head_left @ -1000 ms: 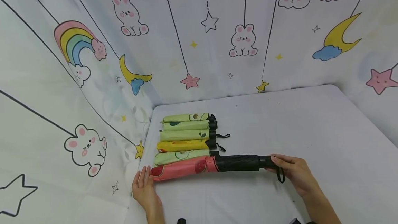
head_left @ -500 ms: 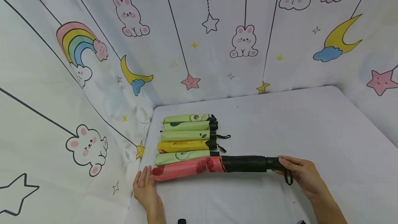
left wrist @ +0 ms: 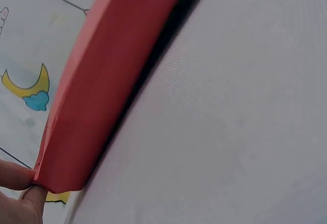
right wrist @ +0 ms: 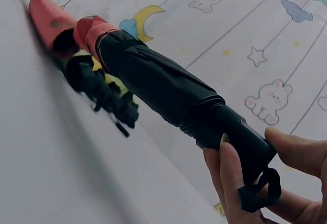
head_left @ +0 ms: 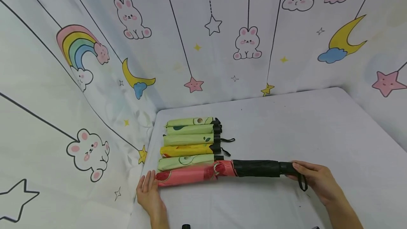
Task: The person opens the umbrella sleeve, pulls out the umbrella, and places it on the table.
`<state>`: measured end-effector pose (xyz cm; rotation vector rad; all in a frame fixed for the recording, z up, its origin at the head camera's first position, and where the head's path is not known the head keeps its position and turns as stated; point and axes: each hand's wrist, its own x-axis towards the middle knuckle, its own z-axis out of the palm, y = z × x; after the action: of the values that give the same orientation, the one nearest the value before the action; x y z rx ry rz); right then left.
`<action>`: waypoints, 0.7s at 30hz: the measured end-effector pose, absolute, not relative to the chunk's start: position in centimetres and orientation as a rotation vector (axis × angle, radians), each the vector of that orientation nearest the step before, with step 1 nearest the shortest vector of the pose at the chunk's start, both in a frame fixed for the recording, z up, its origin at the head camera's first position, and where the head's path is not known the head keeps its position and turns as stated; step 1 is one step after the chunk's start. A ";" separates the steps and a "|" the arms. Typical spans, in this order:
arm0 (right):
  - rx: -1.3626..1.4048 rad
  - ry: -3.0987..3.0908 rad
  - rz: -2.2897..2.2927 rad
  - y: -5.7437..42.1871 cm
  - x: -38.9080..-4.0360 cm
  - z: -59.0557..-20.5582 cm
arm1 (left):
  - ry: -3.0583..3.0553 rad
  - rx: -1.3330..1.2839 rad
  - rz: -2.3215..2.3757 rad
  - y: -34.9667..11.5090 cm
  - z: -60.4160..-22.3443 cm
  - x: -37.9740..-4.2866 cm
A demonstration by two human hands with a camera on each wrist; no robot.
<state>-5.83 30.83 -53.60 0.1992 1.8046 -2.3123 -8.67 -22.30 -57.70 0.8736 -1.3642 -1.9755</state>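
Note:
A folding umbrella (head_left: 257, 168) with black folds and a black handle lies partly inside a red watermelon-print sleeve (head_left: 184, 176). My right hand (head_left: 313, 177) grips the handle between thumb and fingers, a wrist loop (right wrist: 261, 193) dangling beside them. At the sleeve's far-left end my left hand (head_left: 149, 190) pinches its tip, as the left wrist view shows with finger and thumb (left wrist: 20, 175) on the corner. The sleeve looks crumpled near its mouth, where the black part comes out. How much of the umbrella is still inside is hidden.
Behind the red sleeve lie several covered umbrellas in a row: a yellow one (head_left: 187, 150) among pale green ones (head_left: 187, 139), black ends to the right. They rest on a white table (head_left: 286, 126), with a printed curtain (head_left: 222, 63) behind. A small black object (head_left: 186, 226) shows at the front edge.
My right hand has moved to the right, drawing the umbrella further out, so more distance lies between the hands. The left hand stays at the sleeve's tip, and the sleeve has bunched near its mouth.

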 end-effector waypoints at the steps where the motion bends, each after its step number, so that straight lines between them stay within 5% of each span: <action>1: 0.203 1.802 -2.315 31.0 -5.8 -53.6 | -1.361 0.871 -1.978 -22.3 -57.7 -8.7; 21: 0.282 1.818 -2.211 34.6 -5.5 -54.6 | -1.314 0.849 -1.982 -21.9 -57.6 -8.5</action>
<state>-5.49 34.60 -54.63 0.2817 1.8180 -2.2112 -8.54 -21.93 -57.56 0.8490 -1.3140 -1.9820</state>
